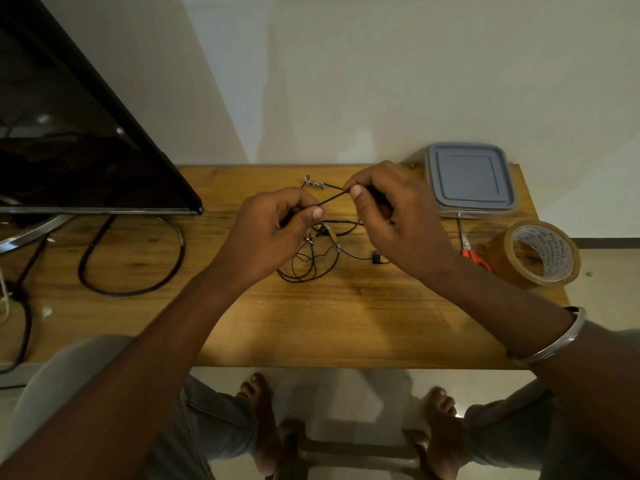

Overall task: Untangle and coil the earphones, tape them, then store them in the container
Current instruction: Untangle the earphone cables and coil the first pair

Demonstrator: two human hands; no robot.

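Both hands pinch a taut stretch of the earphones (313, 251) above the tabletop (363, 317): left hand (277, 230), right hand (391, 209). The lidded container (469, 178), scissors (472, 249) and tape roll (540, 254) sit right; monitor (69, 133) left.

A room in a home, by the look of it: a wooden table (346, 323) against a plain painted wall (381, 81), a television (76, 140) standing on it, bare feet (263, 420) on a tiled floor

The person is wearing a silver bangle (554, 341) on the right wrist, grey trousers (207, 434), bare forearms and bare feet (259, 420) showing.
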